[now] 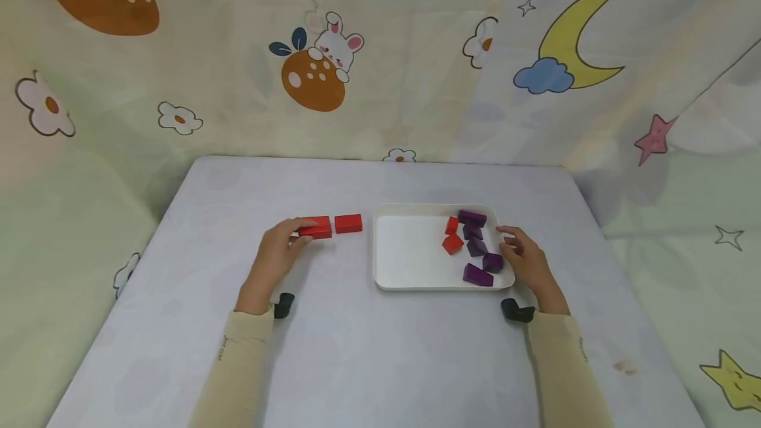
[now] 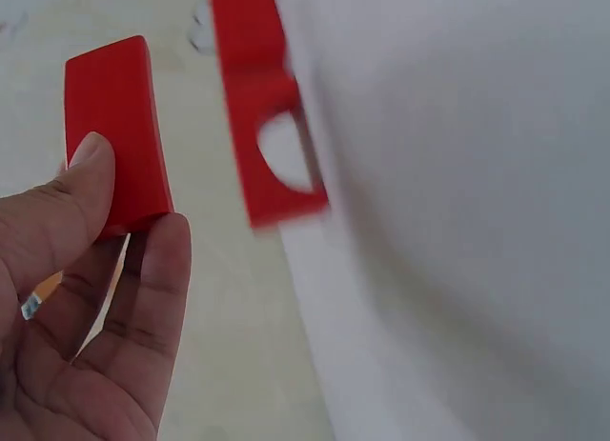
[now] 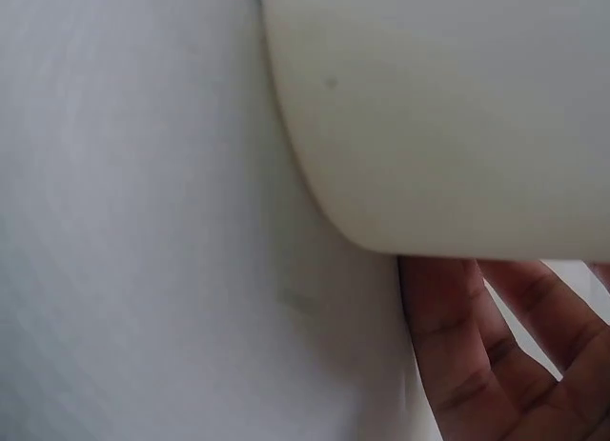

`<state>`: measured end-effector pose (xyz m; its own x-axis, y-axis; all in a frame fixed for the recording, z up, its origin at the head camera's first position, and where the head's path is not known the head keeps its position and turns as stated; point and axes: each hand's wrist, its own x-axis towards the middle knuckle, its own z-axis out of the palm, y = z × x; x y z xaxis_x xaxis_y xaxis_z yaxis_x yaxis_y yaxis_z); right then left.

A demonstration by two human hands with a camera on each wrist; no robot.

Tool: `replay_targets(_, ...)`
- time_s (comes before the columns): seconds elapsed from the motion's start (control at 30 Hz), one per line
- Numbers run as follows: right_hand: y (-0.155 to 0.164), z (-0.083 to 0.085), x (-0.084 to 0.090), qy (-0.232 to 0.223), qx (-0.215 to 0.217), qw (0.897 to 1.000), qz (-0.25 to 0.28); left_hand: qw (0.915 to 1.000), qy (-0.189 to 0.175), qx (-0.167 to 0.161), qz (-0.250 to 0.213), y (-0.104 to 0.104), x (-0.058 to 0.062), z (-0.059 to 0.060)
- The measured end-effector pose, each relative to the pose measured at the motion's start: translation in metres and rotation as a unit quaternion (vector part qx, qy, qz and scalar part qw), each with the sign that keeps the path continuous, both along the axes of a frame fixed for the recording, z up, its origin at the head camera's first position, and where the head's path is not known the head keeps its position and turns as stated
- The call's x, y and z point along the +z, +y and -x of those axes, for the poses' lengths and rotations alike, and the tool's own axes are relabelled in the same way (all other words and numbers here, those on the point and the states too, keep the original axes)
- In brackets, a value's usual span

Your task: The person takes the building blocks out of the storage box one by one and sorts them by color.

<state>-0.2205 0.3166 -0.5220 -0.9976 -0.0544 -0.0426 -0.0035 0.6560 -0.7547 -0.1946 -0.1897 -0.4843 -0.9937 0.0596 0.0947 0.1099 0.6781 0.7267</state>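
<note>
Left of the white tray [image 1: 410, 289], the left hand [image 1: 276, 249] pinches 1 red block [image 2: 119, 89] between thumb and fingers. Between that hand and the tray, another red block [image 1: 348, 223] lies on the table [image 1: 380, 362], near the tray's left edge. At the tray's right end, the right hand [image 1: 529, 266] has its fingers loosely spread against the rim. Inside the tray's right part, 2 smaller red pieces [image 1: 452, 244] sit beside a column of purple blocks [image 1: 476, 247].

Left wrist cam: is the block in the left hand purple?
No, the left wrist view shows the left hand pinching a red block.
</note>
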Motion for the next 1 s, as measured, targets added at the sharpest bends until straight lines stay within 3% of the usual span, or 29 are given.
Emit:
replay_targets(0.17,-0.001,-0.002,0.001,-0.002,-0.004,1.000,0.006,0.9989,-0.009,0.036,0.028,-0.038,-0.003,0.013)
replay_targets(0.37,-0.003,-0.004,0.002,-0.010,-0.011,1.000,0.007,0.9965,-0.016,0.054,0.063,-0.059,-0.008,0.025)
replay_targets(0.8,-0.003,-0.003,-0.001,-0.003,-0.010,1.000,0.012,0.9898,-0.100,0.052,0.087,-0.059,-0.019,0.037)
replay_targets(1.0,-0.003,-0.002,-0.002,-0.006,-0.012,1.000,0.021,0.9888,-0.096,0.052,0.102,-0.048,-0.012,0.033)
